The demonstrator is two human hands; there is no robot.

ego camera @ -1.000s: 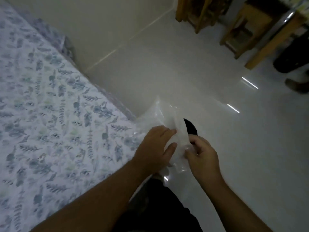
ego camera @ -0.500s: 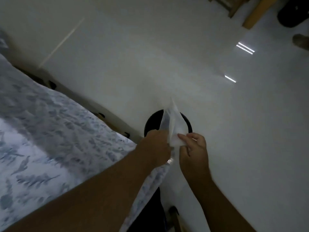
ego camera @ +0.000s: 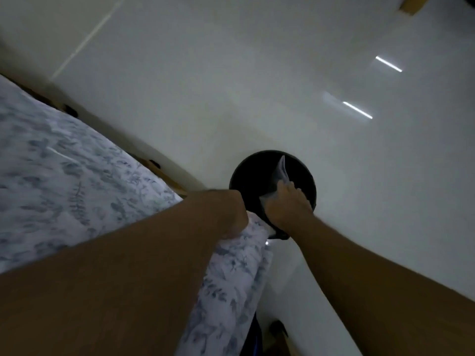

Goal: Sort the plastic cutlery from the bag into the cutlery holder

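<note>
The clear plastic bag is held over the open mouth of a round black bin standing on the floor, its crumpled lower part grasped in the grip of the right hand. The left hand is closed into a fist just left of the bin, at the bed's edge; whether anything is held in that grip cannot be told. No cutlery and no cutlery holder are seen, so the sorting is judged finished or out of view, with the empty bag being discarded. A floral bedsheet covers the bed on the left. The pale glossy floor carries two bright light streaks far right.
</note>
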